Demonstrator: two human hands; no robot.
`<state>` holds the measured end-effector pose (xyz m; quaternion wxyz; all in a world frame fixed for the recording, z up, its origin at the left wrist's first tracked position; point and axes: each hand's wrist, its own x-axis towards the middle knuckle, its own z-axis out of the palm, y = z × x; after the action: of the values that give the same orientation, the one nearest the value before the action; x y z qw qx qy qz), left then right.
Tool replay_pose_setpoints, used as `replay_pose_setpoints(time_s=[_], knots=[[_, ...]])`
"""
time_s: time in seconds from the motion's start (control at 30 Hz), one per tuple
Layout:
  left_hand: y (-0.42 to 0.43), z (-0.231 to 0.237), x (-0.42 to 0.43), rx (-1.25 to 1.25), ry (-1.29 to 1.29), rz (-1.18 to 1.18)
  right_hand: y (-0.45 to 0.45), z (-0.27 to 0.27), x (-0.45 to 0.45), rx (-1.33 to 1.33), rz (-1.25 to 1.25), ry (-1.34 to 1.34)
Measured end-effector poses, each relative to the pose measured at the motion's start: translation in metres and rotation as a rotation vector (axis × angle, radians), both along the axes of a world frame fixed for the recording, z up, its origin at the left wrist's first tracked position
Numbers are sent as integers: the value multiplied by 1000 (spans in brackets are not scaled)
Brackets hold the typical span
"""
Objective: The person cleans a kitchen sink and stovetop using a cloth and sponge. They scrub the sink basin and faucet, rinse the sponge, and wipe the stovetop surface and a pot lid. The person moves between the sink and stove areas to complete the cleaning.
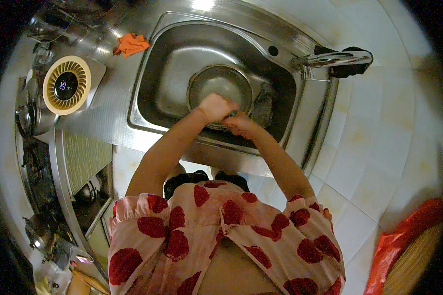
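My left hand (216, 107) and my right hand (239, 122) meet above the near rim of a round metal bowl (219, 81) in the sink. Both have curled fingers. A small dark greenish bit (233, 113) shows between them, too blurred to name; what each hand grips is hidden. The bowl stands on the floor of the stainless steel sink basin (170, 66) and looks to hold water. Right of the bowl, a dark, translucent-looking item (263, 107) lies in the basin.
A chrome faucet (328, 59) with dark cloth behind it stands at the right rim. An orange cloth (131, 45) lies on the steel counter (103, 88) at left, near a round cream fan (66, 85) with a lit display. A broom (413, 254) and red plastic (398, 236) are at lower right.
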<state>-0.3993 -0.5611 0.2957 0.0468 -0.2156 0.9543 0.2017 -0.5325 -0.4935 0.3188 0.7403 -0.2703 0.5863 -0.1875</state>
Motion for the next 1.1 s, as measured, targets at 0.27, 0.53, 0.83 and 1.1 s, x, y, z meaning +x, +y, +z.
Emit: replay_pose_setpoints(time_s=[0.27,0.53,0.83,1.1], knots=[[-21,-29,102,979,743,1267,9,-130,-72,-445,147,1231],[9,-22,130,1446,1204,1407,1,-173,-105,-388,12,1078],[17,-25,140,1301,1347,1396,-47,-22,-78,-639,498,1523],[17,-5,136,1368,1326,1456,-65,58,-18,-789,752,1672]])
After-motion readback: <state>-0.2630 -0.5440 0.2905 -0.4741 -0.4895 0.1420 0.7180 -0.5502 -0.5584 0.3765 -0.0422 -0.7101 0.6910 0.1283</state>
